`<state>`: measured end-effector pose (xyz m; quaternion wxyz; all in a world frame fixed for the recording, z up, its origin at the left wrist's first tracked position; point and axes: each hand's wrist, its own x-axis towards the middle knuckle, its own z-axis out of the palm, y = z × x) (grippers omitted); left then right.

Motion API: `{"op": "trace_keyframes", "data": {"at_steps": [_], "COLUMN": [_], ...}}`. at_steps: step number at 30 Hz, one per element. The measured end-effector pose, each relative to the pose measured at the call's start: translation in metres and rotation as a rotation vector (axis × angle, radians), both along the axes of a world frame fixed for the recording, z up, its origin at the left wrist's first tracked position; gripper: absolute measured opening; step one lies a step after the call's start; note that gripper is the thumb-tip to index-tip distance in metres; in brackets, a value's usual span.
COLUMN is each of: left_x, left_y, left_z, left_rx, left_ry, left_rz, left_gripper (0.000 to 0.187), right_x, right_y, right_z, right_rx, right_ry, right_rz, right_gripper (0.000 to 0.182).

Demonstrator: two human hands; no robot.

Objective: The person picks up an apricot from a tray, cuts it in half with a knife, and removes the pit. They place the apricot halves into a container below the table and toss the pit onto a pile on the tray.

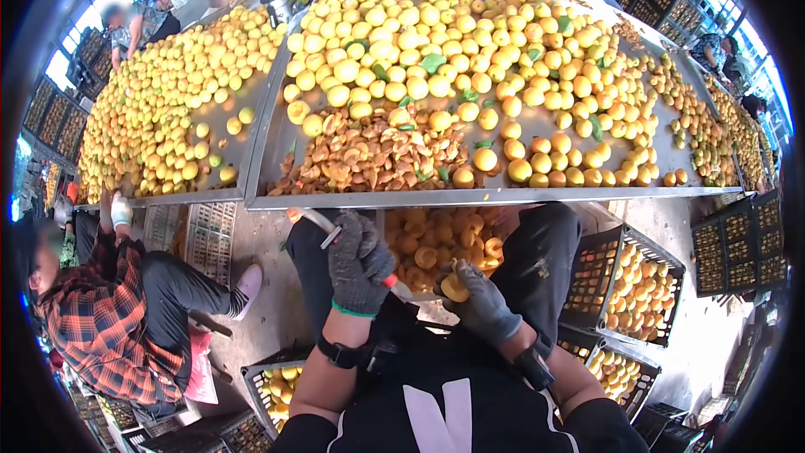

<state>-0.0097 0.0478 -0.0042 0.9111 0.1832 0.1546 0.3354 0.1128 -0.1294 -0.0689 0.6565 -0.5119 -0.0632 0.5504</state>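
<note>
My left hand (360,260), in a dark grey knit glove with a green cuff, is closed around a metal-bladed hand tool (319,223). A curved metal piece sticks out above the fist; a red part and a pale metal tip show below it, directed toward my right hand. My right hand (486,306), also gloved in grey, grips an apricot (455,288) between thumb and fingers. Behind both hands, between my knees, lie many apricot halves (432,243) in a container whose rim is mostly hidden.
A metal-edged table (503,195) spans the front, heaped with whole apricots (377,33) and a mound of brownish pieces (377,151). Black crates of apricots (641,294) stand at my right, another crate (272,386) at my left. A person in a plaid shirt (109,319) sits left; others work around the table.
</note>
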Motion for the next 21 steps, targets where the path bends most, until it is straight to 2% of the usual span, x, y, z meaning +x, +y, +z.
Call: {"op": "trace_keyframes", "data": {"at_steps": [1,2,3,5,6,9,10,11,13,14,15,17,19,21], "left_x": [-0.001,-0.001,-0.002,-0.004,-0.006,-0.009,-0.009,-0.009,-0.011,-0.012,-0.012,-0.009,-0.004,-0.004], "left_y": [0.002,0.001,0.0,-0.002,-0.002,-0.005,-0.004,-0.002,0.002,0.003,0.003,0.005,0.002,0.0], "left_z": [0.0,0.003,0.002,-0.004,-0.009,-0.013,-0.019,-0.025,-0.039,-0.045,-0.05,-0.05,-0.043,-0.042], "left_rx": [0.019,0.004,0.011,0.049,0.047,-0.015,-0.055,-0.053,-0.095,-0.095,-0.098,-0.096,-0.17,-0.163], "left_ry": [-0.002,0.026,0.019,0.041,0.05,0.096,0.111,0.105,0.074,0.072,0.106,0.137,0.226,0.236], "left_rz": [0.02,0.042,0.037,0.018,-0.007,-0.029,-0.029,-0.036,-0.091,-0.095,-0.102,-0.113,-0.127,-0.132], "left_gripper": [0.014,0.017,0.017,0.017,0.019,0.021,0.021,0.021,0.02,0.02,0.021,0.021,0.021,0.021], "right_x": [0.0,0.005,0.01,0.021,0.028,0.02,0.022,0.022,0.024,0.031,0.044,0.065,0.102,0.131], "right_y": [0.006,0.016,0.018,0.028,0.032,0.032,0.029,0.031,0.04,0.05,0.065,0.088,0.116,0.127], "right_z": [-0.003,0.0,-0.004,-0.013,-0.011,-0.032,-0.024,-0.007,0.029,0.049,0.057,0.069,-0.011,0.053], "right_rx": [0.031,0.113,0.121,0.095,-0.027,0.009,-0.041,-0.04,0.003,0.024,0.023,0.07,0.375,-0.4], "right_ry": [-0.172,-0.028,-0.035,-1.047,-0.607,-0.514,-0.284,-0.29,-0.02,-0.27,-0.272,-0.595,-1.165,-1.309], "right_rz": [-0.056,-0.127,-0.132,-0.049,-0.051,-0.215,-0.139,-0.145,0.004,0.083,0.079,0.215,-0.011,0.104], "right_gripper": [0.032,0.033,0.033,0.035,0.034,0.028,0.027,0.027,0.026,0.028,0.028,0.033,0.041,0.046]}}
